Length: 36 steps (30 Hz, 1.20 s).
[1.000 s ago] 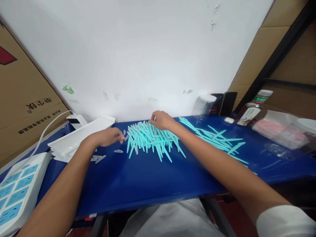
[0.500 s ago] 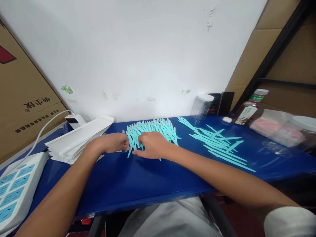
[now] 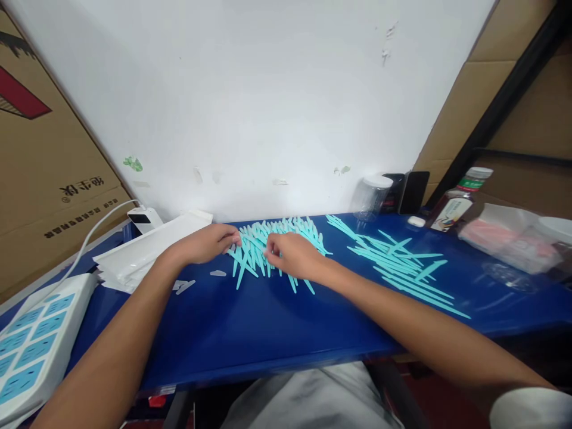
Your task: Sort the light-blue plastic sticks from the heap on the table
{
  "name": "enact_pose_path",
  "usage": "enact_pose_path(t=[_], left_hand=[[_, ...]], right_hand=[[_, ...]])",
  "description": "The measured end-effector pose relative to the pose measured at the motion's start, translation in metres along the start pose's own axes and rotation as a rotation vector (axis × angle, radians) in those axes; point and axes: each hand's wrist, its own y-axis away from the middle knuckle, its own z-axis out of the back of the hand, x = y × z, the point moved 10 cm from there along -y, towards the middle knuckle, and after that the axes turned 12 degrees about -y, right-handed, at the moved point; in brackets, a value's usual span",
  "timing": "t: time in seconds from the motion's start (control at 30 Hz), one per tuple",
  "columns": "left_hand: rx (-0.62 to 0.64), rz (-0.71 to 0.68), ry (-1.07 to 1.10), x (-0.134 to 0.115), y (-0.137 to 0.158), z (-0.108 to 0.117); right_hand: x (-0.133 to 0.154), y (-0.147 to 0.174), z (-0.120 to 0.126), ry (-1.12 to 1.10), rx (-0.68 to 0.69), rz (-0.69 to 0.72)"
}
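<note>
A pile of slim turquoise sticks with pale, translucent tips (image 3: 257,229), looking like capped eyebrow razors, lies near the wall. Over its left side my left hand (image 3: 217,241) is closed in a pinch, thumb and forefinger at the pale end of one razor. My right hand (image 3: 290,253) has its fingers curled over the middle of the pile and seems to pinch that same razor's turquoise end; the fingertips partly hide it. Left of the pile are small translucent caps (image 3: 218,273) lying loose on the blue table (image 3: 250,333). More turquoise razors (image 3: 397,259) lie spread to the right, without visible caps.
White packaging sleeves (image 3: 152,244) and a power strip (image 3: 40,339) are at the left. Along the right stand a clear jar (image 3: 373,193), a bottle (image 3: 458,202) and a pink-filled plastic bag (image 3: 504,235). Cardboard (image 3: 84,155) borders the left side.
My hands have lifted slightly, and a razor now shows between them. Several razors beside my right hand have come into clearer view. The whole view has shifted a little.
</note>
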Motion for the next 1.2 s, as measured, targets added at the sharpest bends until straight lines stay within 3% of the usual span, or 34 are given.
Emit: enact_pose_path(t=[0.1, 0.23, 0.4, 0.5, 0.67, 0.8, 0.93, 1.0, 1.1, 1.2], left_hand=[[-0.191, -0.044, 0.173, -0.020, -0.007, 0.005], [-0.144, -0.052, 0.539, -0.048, -0.018, -0.028], [-0.249, -0.098, 0.264, -0.073, -0.019, -0.039], [-0.256, -0.146, 0.142, -0.083, -0.016, -0.041], [-0.237, -0.149, 0.179, -0.084, -0.015, -0.040], [-0.158, -0.129, 0.334, -0.083, -0.016, -0.044], [-0.082, -0.139, 0.414, -0.088, -0.016, -0.049], [-0.047, -0.136, 0.457, -0.088, -0.017, -0.052], [0.003, -0.109, 0.587, -0.083, -0.018, -0.058], [0.040, -0.072, 0.726, -0.076, -0.020, -0.064]], right_hand=[[-0.016, 0.003, 0.028, -0.189, -0.089, 0.100], [-0.028, 0.010, 0.053, -0.324, -0.160, 0.196], [-0.023, 0.016, 0.053, -0.479, -0.145, 0.247], [-0.024, 0.016, 0.045, -0.636, -0.112, 0.199], [-0.034, 0.015, 0.033, -0.842, -0.034, 0.072], [-0.027, 0.015, 0.034, -0.791, -0.014, 0.119], [-0.029, 0.014, 0.057, -0.433, -0.066, 0.227], [-0.063, 0.011, 0.074, -0.167, -0.107, 0.087], [-0.154, 0.024, 0.107, 0.351, -0.089, -0.460], [-0.204, 0.039, 0.120, 0.392, -0.005, -0.642]])
